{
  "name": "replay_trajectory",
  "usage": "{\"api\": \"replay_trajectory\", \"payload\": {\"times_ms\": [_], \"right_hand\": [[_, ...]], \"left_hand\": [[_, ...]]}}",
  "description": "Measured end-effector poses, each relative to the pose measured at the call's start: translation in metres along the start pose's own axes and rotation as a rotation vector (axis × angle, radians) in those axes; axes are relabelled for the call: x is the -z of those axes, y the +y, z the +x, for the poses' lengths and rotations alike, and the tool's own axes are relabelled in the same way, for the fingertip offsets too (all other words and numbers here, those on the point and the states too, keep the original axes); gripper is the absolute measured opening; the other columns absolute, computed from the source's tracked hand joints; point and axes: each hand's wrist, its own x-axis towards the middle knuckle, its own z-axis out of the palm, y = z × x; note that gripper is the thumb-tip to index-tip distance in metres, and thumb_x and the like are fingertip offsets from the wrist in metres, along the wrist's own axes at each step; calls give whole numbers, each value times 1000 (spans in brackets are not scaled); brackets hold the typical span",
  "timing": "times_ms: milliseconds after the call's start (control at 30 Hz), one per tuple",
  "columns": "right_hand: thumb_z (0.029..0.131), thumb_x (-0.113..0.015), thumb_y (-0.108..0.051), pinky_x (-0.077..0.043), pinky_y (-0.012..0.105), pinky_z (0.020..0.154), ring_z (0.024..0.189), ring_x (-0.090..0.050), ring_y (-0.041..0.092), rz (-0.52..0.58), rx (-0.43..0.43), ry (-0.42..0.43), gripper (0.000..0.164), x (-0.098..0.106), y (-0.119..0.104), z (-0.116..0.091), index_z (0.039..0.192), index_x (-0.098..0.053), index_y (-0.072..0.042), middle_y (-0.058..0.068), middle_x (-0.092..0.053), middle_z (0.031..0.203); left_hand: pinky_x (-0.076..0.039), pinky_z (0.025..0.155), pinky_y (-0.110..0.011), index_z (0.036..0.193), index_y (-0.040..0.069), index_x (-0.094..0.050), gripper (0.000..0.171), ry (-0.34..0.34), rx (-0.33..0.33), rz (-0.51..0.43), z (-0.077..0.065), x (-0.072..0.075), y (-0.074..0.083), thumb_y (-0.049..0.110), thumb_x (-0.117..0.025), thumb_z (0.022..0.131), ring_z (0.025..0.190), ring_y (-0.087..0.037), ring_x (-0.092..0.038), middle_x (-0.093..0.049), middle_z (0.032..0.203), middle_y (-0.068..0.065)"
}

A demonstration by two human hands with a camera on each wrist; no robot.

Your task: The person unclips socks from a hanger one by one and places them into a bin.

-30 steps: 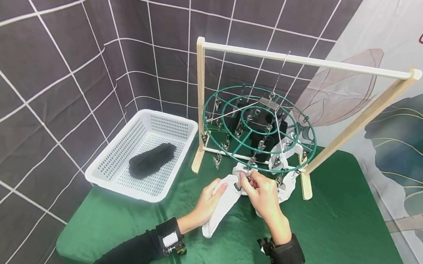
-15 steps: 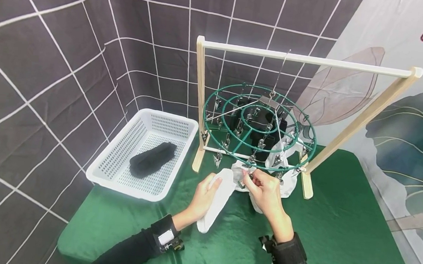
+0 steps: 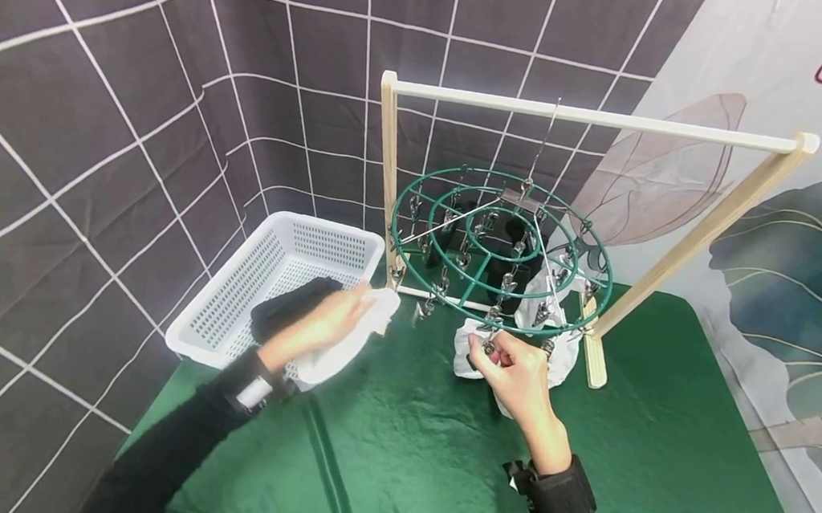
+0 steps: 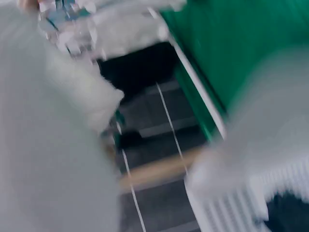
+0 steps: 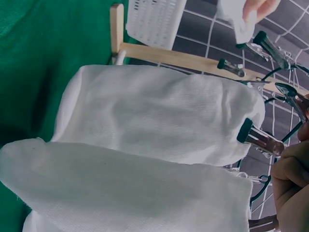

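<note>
My left hand, blurred, grips a white sock over the basket's right side. In the left wrist view pale blurred cloth fills both sides and hides the fingers. At the front of the green round drying hanger, my right hand pinches a metal clip. The right wrist view shows curled fingers at the right edge on a clip with green tips. Two white socks hang close by, one held by another green-tipped clip.
A white plastic basket stands at the left with a dark sock in it. The hanger hooks onto a wooden rack's white bar. Black cloth pieces hang at its back. A green cloth covers the table.
My left hand has swung left with the white sock, from beside the right hand to over the basket. The right hand stays at the clip; the hanger has shifted slightly.
</note>
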Motion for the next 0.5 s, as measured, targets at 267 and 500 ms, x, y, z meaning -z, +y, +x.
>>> {"api": "replay_trajectory", "payload": {"times_ms": [267, 500], "right_hand": [[75, -72, -11, -19, 17, 42, 44, -27, 1, 11, 18, 14, 39, -3, 1, 2, 53, -41, -18, -11, -35, 50], [76, -70, -11, -19, 15, 43, 44, -27, 1, 20, 25, 16, 39, -3, -1, 0, 52, -39, -18, -10, -37, 49]], "left_hand": [[-38, 101, -50, 146, -11, -10, 54, -226, 127, 252, 31, 55, -66, 22, -20, 105, 127, -45, -42, -27, 146, -33], [-14, 113, -51, 146, -11, -4, 57, -349, 241, 260, 44, 51, -120, 25, -18, 105, 138, -46, -18, -11, 150, -33]]}}
